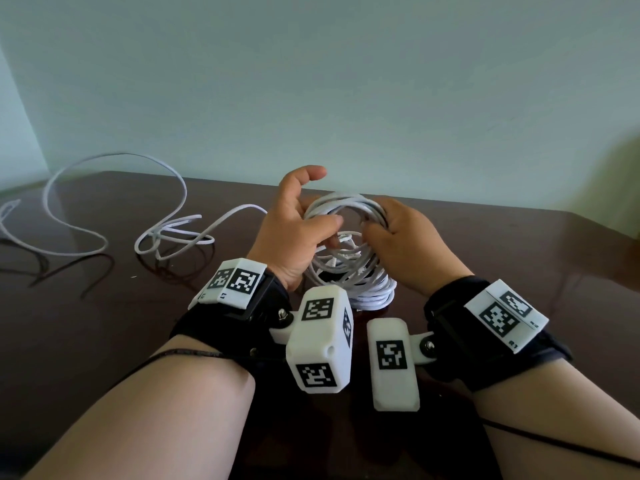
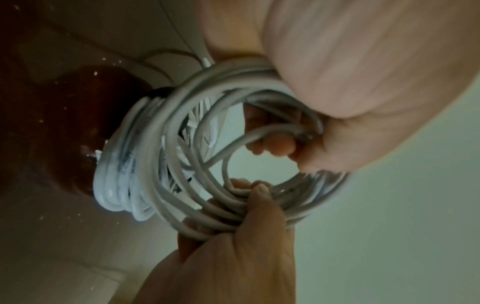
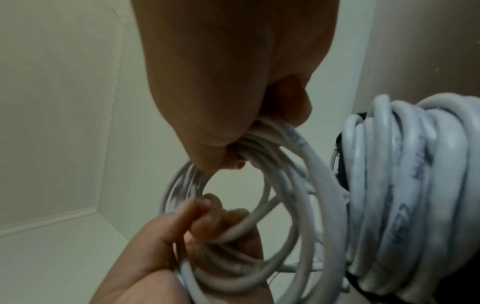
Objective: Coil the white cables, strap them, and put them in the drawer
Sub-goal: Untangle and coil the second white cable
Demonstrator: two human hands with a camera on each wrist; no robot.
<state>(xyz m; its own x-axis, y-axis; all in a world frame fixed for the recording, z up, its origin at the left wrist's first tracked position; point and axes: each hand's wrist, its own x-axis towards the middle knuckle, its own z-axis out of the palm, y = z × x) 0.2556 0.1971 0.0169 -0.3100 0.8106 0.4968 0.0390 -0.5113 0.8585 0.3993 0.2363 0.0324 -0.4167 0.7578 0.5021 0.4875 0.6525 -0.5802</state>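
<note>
While both hands grip it, coil (image 1: 346,216) stands upright — opening forward.

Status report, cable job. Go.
Left hand and right hand both grip the half-wound coil. Finished bundle on table beneath. Loose cable trails left, still uncoiled. Nothing obstructing.

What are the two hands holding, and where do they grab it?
Both hold the white cable coil: the right hand grips its right side, the left hand pinches its left side.
</note>
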